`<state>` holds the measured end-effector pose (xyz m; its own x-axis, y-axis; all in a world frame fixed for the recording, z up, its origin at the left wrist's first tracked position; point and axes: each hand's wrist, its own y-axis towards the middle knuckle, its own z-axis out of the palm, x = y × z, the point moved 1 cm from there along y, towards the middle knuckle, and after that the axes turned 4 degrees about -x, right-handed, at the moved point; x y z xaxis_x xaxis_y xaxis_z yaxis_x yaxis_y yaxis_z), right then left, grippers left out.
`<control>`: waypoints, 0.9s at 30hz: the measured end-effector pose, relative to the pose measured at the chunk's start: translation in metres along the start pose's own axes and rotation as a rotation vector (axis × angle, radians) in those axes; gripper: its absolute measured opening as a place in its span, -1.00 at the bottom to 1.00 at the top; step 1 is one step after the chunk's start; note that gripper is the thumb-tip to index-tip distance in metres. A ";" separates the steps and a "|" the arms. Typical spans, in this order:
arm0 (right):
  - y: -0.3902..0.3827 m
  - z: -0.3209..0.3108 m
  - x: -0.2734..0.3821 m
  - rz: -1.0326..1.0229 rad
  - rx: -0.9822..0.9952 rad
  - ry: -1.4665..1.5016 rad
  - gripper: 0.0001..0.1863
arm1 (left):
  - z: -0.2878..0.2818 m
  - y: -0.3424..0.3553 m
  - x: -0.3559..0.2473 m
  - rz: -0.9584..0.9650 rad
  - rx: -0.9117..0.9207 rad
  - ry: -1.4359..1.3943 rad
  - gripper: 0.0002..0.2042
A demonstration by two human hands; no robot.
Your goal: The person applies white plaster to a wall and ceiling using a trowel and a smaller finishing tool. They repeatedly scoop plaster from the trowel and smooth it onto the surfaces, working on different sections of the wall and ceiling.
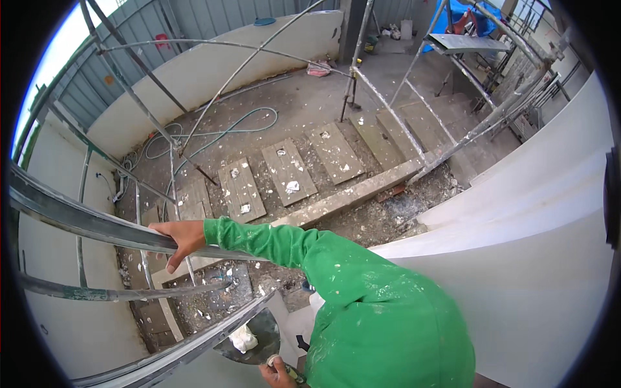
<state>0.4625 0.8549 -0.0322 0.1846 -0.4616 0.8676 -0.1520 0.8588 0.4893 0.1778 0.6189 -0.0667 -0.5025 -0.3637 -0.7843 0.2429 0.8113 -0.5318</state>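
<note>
At the left, my right hand (pixel 180 240) reaches out in a green, white-spattered sleeve (pixel 362 278). Its fingers lie over a long grey metal bar (pixel 97 223), with the thumb hanging down the near side. Low in the picture, my left hand (pixel 279 374) is closed round a handle, partly cut off by the lower edge. Beside it is a dark plate (pixel 264 330) with a curved edge, bearing a white lump of plaster (pixel 243 339). How the handle joins the plate is hidden.
Scaffold tubes (pixel 139 110) cross the left and back, with a metal platform (pixel 469 43) at upper right. Below lie grey-brown slabs (pixel 289 173), a concrete kerb (pixel 362 192) and a green hose (pixel 242 128). A white curved wall (pixel 517 220) rises at right; white edging (pixel 168 349) runs below.
</note>
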 end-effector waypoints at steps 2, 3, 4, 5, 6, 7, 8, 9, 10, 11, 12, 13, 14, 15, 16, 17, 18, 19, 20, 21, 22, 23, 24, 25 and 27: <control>-0.002 0.006 -0.002 0.021 -0.115 -0.015 -0.32 | 0.001 0.007 -0.007 0.080 -0.029 0.019 -0.75; -0.003 0.008 -0.002 -0.045 -0.224 -0.216 -0.38 | 0.002 0.010 -0.008 0.081 -0.031 0.043 -0.76; -0.006 0.011 0.000 -0.212 -0.281 -0.237 -0.43 | 0.005 0.012 -0.009 0.083 -0.041 0.053 -0.77; -0.008 0.012 -0.001 -0.210 -0.379 -0.309 -0.45 | 0.007 0.012 -0.009 0.098 -0.047 0.008 -0.77; -0.010 0.016 -0.001 -0.255 -0.414 -0.414 -0.46 | 0.010 0.013 -0.009 0.114 -0.057 -0.035 -0.77; -0.010 0.016 -0.003 -0.191 -0.410 -0.352 -0.47 | 0.012 0.013 -0.008 0.132 -0.067 -0.080 -0.78; -0.010 0.018 -0.006 -0.159 -0.380 -0.327 -0.47 | 0.014 0.012 -0.007 0.119 -0.077 -0.086 -0.78; -0.009 0.020 -0.008 -0.174 -0.369 -0.300 -0.48 | 0.015 0.011 -0.006 0.106 -0.096 -0.093 -0.79; -0.008 0.021 -0.010 -0.163 -0.391 -0.343 -0.49 | 0.014 0.008 -0.004 0.092 -0.128 -0.108 -0.79; -0.006 0.023 -0.012 -0.199 -0.434 -0.387 -0.50 | 0.013 0.006 -0.003 0.117 -0.148 -0.134 -0.80; -0.006 0.023 -0.013 -0.224 -0.473 -0.451 -0.50 | 0.012 0.003 -0.002 0.142 -0.157 -0.157 -0.81; -0.005 0.024 -0.014 -0.271 -0.499 -0.375 -0.53 | 0.011 0.000 -0.002 0.168 -0.154 -0.177 -0.82; -0.004 0.024 -0.014 -0.275 -0.490 -0.371 -0.54 | 0.011 -0.002 -0.001 0.132 -0.145 -0.196 -0.82; -0.003 0.025 -0.015 -0.279 -0.472 -0.386 -0.54 | 0.011 -0.004 -0.001 0.094 -0.134 -0.212 -0.82; -0.001 0.024 -0.014 -0.290 -0.471 -0.396 -0.55 | 0.010 -0.007 -0.001 0.053 -0.128 -0.219 -0.83; 0.001 0.024 -0.013 -0.292 -0.478 -0.389 -0.55 | 0.011 -0.009 -0.002 0.069 -0.124 -0.198 -0.82; 0.005 0.022 -0.012 -0.297 -0.493 -0.384 -0.55 | 0.012 -0.010 -0.002 0.079 -0.121 -0.178 -0.81; 0.009 0.021 -0.011 -0.298 -0.500 -0.364 -0.56 | 0.013 -0.013 -0.001 0.081 -0.131 -0.160 -0.80; 0.016 0.022 -0.010 -0.377 -0.558 -0.456 -0.56 | 0.014 -0.015 -0.001 0.212 -0.168 -0.231 -0.80; 0.022 0.020 -0.010 -0.348 -0.491 -0.444 -0.58 | 0.015 -0.017 0.001 0.290 -0.202 -0.254 -0.78; 0.032 0.020 -0.011 -0.309 -0.492 -0.392 -0.58 | 0.016 -0.020 0.004 0.263 -0.221 -0.287 -0.80; 0.040 0.018 -0.012 -0.337 -0.489 -0.386 -0.59 | 0.015 -0.023 0.008 0.190 -0.230 -0.268 -0.81; 0.051 0.018 -0.013 -0.331 -0.465 -0.386 -0.59 | 0.017 -0.027 0.011 0.176 -0.248 -0.292 -0.81; 0.061 0.018 -0.014 -0.356 -0.434 -0.428 -0.61 | 0.018 -0.030 0.014 0.178 -0.227 -0.331 -0.82; 0.081 0.021 -0.019 -0.190 -0.266 -0.459 -0.55 | 0.021 -0.036 0.017 0.177 -0.234 -0.295 -0.80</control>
<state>0.4267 0.9284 -0.0074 -0.2652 -0.6117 0.7453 0.1043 0.7503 0.6528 0.1780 0.5741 -0.0681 -0.2020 -0.2971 -0.9332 0.0916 0.9430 -0.3201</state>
